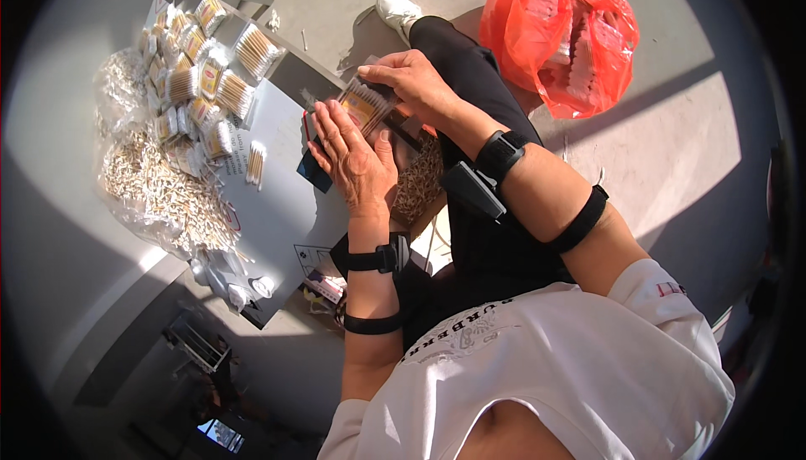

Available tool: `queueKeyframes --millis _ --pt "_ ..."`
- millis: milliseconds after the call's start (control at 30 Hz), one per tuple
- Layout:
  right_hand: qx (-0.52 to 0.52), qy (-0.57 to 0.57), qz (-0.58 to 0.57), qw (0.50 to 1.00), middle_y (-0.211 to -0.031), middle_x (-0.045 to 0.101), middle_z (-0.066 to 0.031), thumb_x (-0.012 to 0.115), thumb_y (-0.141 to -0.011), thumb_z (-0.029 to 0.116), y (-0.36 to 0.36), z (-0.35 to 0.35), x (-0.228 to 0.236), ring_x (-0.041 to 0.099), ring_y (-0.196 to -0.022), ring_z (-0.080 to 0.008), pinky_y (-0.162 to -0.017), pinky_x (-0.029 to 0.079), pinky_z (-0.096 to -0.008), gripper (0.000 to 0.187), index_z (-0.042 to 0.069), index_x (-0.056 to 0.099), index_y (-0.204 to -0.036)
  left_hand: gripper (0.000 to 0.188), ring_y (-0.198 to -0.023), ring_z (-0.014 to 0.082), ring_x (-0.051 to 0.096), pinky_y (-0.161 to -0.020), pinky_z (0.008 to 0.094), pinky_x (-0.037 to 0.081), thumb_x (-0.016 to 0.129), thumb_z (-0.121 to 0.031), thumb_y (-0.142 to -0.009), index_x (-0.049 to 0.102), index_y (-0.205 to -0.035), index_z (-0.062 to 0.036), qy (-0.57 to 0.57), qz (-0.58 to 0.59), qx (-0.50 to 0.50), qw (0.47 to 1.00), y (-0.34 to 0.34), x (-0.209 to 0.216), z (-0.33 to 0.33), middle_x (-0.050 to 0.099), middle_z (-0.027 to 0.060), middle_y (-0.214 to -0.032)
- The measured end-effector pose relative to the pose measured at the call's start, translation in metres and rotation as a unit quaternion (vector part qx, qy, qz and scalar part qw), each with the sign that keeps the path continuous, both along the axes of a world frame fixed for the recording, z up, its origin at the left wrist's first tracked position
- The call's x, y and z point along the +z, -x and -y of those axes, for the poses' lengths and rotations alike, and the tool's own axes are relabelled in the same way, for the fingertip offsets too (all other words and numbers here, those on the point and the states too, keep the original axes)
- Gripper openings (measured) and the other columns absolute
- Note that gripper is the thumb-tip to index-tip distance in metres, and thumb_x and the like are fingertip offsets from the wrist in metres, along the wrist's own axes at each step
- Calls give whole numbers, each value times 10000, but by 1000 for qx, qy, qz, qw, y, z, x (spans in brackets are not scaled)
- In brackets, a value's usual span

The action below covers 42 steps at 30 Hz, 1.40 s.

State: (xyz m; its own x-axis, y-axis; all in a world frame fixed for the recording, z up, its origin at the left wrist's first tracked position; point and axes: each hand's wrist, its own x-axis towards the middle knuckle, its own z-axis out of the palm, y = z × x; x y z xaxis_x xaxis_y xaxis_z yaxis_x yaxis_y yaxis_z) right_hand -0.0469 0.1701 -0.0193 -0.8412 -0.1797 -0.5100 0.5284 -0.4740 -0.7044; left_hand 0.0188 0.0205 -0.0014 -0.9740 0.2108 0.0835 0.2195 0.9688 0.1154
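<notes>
Two bare hands showing, one wrapped cotton-swab packet sitting between them, upper middle of the frame. Left hand is lying flat over the packet's left side, fingers straight and together, not clenching. Right hand is bending over the upper right side, fingers partly curling; its fingertip contact is hiding, so cannot tell whether it is gripping the wrap.

One open carton is sitting just below the hands, brown inside; the hands and a leg are covering much of it, contents hard to make out.

Grey board is spreading across left of center. One pile of swab packets is filling the upper left, well over ten; overlaps are blocking an exact count. One heap of loose swabs is spilling below that, too many to count, clear plastic partly wrapping it. One small swab bundle is lying apart, right of the heap.

One red plastic bag is standing upper right, holding pale bundles; its folds are hiding how many. One white shoe is showing at top center. Four black straps are circling the forearms, two each. Lower left is going dark; objects there are blurring.
</notes>
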Motion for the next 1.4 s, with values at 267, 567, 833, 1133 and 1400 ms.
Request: queueKeyframes --millis 267,567,833,1133,1400 --pt "31 -67 -60 996 -576 532 29 739 -828 213 -24 -5 8 434 -501 -44 -459 343 -212 216 18 681 -756 807 -1441 352 137 -1142 533 112 535 -409 -906 160 -1482 12 29 38 -3 999 -8 11 -7 145 205 -1550" --pt "-4 25 42 999 -639 562 21 659 -899 243 -27 -8 0 489 -576 -57 -495 367 -202 236 52 668 -760 816 -1435 375 142 -1143 530 133 490 -444 -929 112 -1486 17 -91 8 9 996 -9 11 -7 112 229 -1548" --pt "-25 89 123 988 -632 535 29 661 -900 269 -24 -5 4 475 -569 -65 -502 366 -221 239 71 664 -766 805 -1439 385 115 -1144 545 92 446 -442 -948 61 -1490 14 -56 42 99 993 -10 8 -3 93 253 -1547" --pt "-66 135 90 985 -773 663 -40 691 -882 305 -14 21 -9 573 -647 -101 -612 468 -256 273 42 675 -809 758 -1456 327 13 -1180 475 17 406 -398 -993 0 -1493 3 -643 -20 93 760 4 14 -21 -24 219 -1562" --pt "-72 54 27 996 -788 679 -67 705 -870 312 -11 28 -10 603 -710 -108 -651 495 -270 340 -27 682 -865 783 -1453 343 17 -1185 463 12 425 -388 -984 -8 -1478 39 -703 -49 103 702 15 5 -15 -34 239 -1555"
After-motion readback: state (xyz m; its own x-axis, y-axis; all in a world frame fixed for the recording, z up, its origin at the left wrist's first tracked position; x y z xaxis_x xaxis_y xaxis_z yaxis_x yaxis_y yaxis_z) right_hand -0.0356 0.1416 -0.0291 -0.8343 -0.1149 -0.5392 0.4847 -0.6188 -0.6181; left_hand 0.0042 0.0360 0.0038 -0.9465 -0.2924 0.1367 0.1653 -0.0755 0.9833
